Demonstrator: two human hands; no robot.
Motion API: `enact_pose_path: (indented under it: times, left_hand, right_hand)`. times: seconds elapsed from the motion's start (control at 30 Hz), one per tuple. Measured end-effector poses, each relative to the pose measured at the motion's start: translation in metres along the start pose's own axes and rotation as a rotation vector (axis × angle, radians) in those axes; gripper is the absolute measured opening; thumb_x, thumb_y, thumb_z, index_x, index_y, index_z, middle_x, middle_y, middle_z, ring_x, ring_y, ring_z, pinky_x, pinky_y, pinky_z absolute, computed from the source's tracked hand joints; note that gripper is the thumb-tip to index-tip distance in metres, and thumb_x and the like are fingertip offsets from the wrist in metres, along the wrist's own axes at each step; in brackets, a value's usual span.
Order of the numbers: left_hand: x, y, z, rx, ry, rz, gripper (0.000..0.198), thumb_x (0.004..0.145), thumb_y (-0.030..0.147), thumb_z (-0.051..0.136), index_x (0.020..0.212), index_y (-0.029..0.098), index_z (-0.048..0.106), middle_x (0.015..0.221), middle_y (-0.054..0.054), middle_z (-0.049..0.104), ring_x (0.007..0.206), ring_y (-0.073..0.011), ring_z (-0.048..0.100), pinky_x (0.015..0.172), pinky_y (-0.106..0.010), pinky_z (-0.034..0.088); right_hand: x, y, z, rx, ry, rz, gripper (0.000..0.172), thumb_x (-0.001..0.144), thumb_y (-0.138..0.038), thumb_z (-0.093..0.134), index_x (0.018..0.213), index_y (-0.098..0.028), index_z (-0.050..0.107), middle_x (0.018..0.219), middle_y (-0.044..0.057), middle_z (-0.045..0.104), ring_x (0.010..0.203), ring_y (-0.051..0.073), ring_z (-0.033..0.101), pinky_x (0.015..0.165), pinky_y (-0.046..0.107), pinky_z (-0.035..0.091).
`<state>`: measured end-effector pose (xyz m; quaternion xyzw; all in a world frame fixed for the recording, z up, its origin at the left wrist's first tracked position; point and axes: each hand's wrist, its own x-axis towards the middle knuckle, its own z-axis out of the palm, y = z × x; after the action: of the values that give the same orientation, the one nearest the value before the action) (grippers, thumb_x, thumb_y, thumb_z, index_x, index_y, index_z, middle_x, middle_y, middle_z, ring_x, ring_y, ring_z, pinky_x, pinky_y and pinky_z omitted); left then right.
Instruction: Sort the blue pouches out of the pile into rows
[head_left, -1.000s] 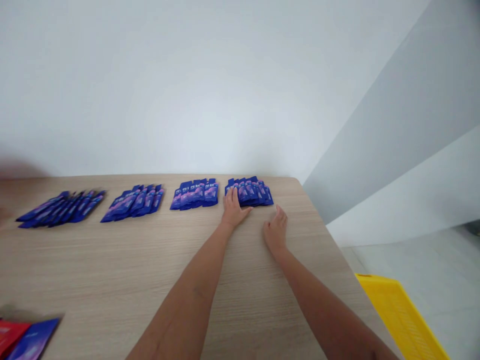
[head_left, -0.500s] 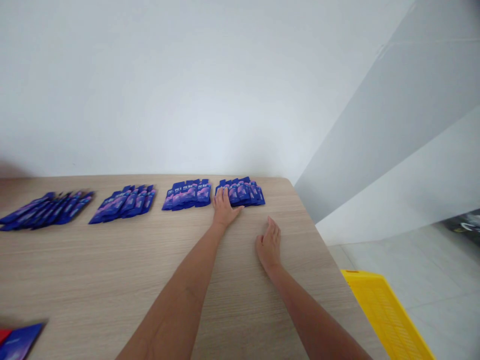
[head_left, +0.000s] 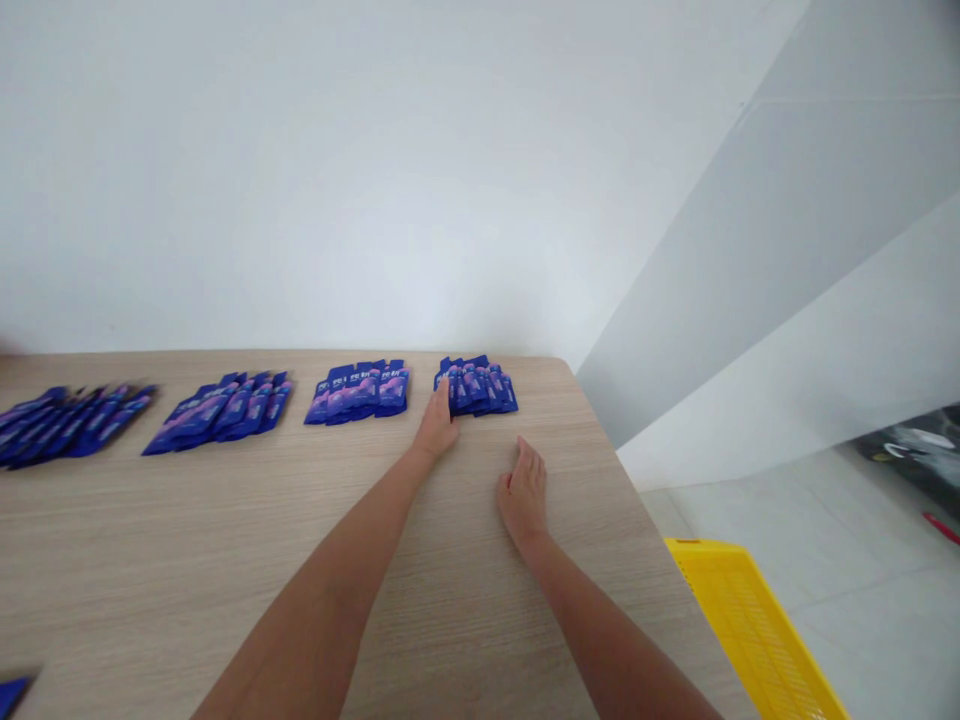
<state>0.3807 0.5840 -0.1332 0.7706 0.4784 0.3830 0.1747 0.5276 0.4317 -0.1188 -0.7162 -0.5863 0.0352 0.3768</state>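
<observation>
The person's left hand (head_left: 436, 424) touches the left end of a fanned pile of blue packets (head_left: 484, 388) on the counter (head_left: 465, 560); I can't tell whether it grips any. Just short of that pile, the right hand (head_left: 525, 493) is empty, loosely cupped. Left of the left hand lies another packet pile (head_left: 360, 392); right of the right hand, a yellow basket (head_left: 742, 620).

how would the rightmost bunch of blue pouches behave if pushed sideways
The rightmost bunch of blue pouches would probably shift unevenly, since its pouches overlap in a fan with no visible band. They look flat, so rolling seems unlikely, and thin, so perhaps light.
</observation>
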Motion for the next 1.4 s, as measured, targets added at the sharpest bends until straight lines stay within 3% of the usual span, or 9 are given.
enact_pose_path:
  times: [0.2,0.37,0.53,0.67,0.9,1.07,1.23,1.4]
  left_hand:
    - [0.002,0.006,-0.007,-0.077,-0.093,0.001,0.081,0.064,0.000,0.040,0.143,0.010,0.027,0.146,-0.017,0.038,0.137,-0.0262,0.033,0.114,-0.049,0.023]
    - [0.006,0.018,-0.006,-0.095,-0.116,-0.057,0.071,0.073,0.002,0.035,0.142,0.014,0.032,0.146,-0.014,0.040,0.137,-0.0245,0.033,0.115,-0.052,0.021]
    - [0.013,0.028,0.003,-0.141,-0.057,0.005,0.059,0.082,0.007,0.032,0.141,0.014,0.034,0.141,-0.012,0.046,0.135,-0.0207,0.037,0.114,-0.045,0.027]
    - [0.020,0.034,0.007,-0.090,-0.078,0.072,0.058,0.082,0.004,0.028,0.138,0.014,0.041,0.141,-0.011,0.047,0.137,-0.0188,0.034,0.115,-0.044,0.026]
    - [0.025,0.053,0.008,0.066,-0.197,0.098,0.064,0.078,0.000,0.029,0.136,0.021,0.045,0.144,-0.008,0.044,0.140,-0.0225,0.027,0.111,-0.055,0.024]
    - [0.029,0.065,0.007,0.141,-0.294,0.203,0.064,0.078,0.000,0.031,0.136,0.025,0.046,0.144,-0.005,0.045,0.140,-0.0230,0.026,0.111,-0.058,0.020]
    - [0.034,0.064,0.006,0.191,-0.344,0.257,0.062,0.079,0.001,0.033,0.130,0.031,0.052,0.141,-0.004,0.049,0.138,-0.0264,0.030,0.107,-0.066,0.019]
    - [0.034,0.061,0.003,0.223,-0.383,0.298,0.058,0.081,0.007,0.037,0.132,0.031,0.049,0.139,-0.004,0.050,0.138,-0.0273,0.031,0.108,-0.067,0.014]
  right_hand:
    - [0.000,0.000,-0.001,-0.014,-0.019,-0.014,0.059,0.075,-0.008,0.035,0.134,-0.008,0.037,0.125,0.019,0.050,0.121,0.028,0.041,0.102,0.050,0.035]
    - [0.000,0.001,-0.002,-0.036,-0.032,-0.033,0.058,0.075,-0.008,0.035,0.133,-0.006,0.037,0.125,0.019,0.050,0.121,0.028,0.041,0.102,0.050,0.035]
    - [0.000,0.001,-0.001,-0.045,-0.033,-0.048,0.057,0.076,-0.008,0.035,0.133,-0.006,0.037,0.124,0.019,0.050,0.120,0.028,0.041,0.101,0.051,0.036]
    - [0.000,0.001,0.000,-0.046,-0.033,-0.044,0.058,0.076,-0.007,0.034,0.133,-0.008,0.037,0.124,0.019,0.050,0.120,0.027,0.041,0.102,0.050,0.035]
    - [0.000,0.001,0.000,-0.047,-0.035,-0.050,0.058,0.075,-0.009,0.036,0.134,-0.008,0.038,0.124,0.018,0.051,0.120,0.028,0.042,0.102,0.050,0.034]
    - [0.000,0.001,0.000,-0.042,-0.049,-0.043,0.058,0.075,-0.009,0.035,0.133,-0.009,0.039,0.125,0.018,0.051,0.120,0.028,0.042,0.102,0.050,0.034]
    - [0.000,0.001,0.000,-0.024,-0.041,-0.037,0.058,0.074,-0.008,0.035,0.132,-0.010,0.040,0.123,0.017,0.052,0.120,0.027,0.043,0.102,0.050,0.034]
    - [0.000,0.001,0.000,-0.015,-0.030,-0.040,0.058,0.075,-0.009,0.035,0.133,-0.012,0.039,0.124,0.017,0.052,0.120,0.027,0.043,0.101,0.051,0.034]
